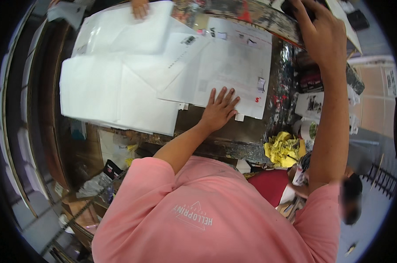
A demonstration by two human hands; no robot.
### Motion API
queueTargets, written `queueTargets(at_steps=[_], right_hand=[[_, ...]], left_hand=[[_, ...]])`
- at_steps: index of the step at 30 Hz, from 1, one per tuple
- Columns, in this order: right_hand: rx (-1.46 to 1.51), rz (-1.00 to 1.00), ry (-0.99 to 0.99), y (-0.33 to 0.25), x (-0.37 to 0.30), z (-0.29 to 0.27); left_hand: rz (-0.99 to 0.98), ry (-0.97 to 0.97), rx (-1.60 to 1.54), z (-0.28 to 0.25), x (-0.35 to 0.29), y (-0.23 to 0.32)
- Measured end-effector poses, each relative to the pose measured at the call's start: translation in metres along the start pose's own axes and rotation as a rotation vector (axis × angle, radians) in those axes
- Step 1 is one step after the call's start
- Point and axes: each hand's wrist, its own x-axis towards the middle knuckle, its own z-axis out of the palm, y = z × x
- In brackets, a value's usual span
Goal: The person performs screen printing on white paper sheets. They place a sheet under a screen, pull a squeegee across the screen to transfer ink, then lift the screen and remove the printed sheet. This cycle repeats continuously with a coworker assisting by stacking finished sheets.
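Observation:
My left hand (219,109) lies with its fingers spread on the lower edge of a pale printed sheet (240,72), pressing it to the dark worktable (207,129). The sheet carries small printed marks and a red letter near one corner. At the upper right, my right hand (325,37) reaches past the table, its fingers curled around a dark object (290,8) cut off by the picture's edge. What that object is cannot be made out. Large white sheets (91,87) overlap to the left of the printed one, and a translucent sheet (181,65) lies between them.
Another person's hand (140,8) rests on the white sheets at the far side. A crumpled yellow cloth or paper (284,149) sits at the table's right front corner. Paint stains the table's right edge (279,96). A rack with shelves (27,109) stands at left.

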Motion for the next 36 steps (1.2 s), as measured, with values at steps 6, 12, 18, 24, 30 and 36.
queueTargets(at_steps=[6, 12, 18, 24, 30, 36], right_hand=[[-0.067, 0.067, -0.080, 0.003, -0.002, 0.006], [-0.062, 0.081, -0.144, -0.027, -0.061, 0.008], [0.145, 0.036, -0.555, -0.044, -0.186, 0.057], [0.281, 0.147, -0.577, -0.066, -0.277, 0.101], [0.178, 0.133, -0.595, -0.073, -0.281, 0.141], [0.001, 0.127, -0.440, 0.001, -0.174, 0.249]], left_hand=[[-0.054, -0.075, 0.114, -0.034, 0.007, 0.015], [-0.240, 0.442, -1.573, -0.176, 0.044, 0.047], [-1.004, 0.351, -2.102, -0.189, -0.010, 0.044], [-1.219, 0.094, -2.048, -0.093, -0.043, -0.009], [-1.358, 0.000, -1.963, -0.074, -0.038, -0.024], [-1.469, -0.044, -1.864, -0.085, -0.028, -0.020]])
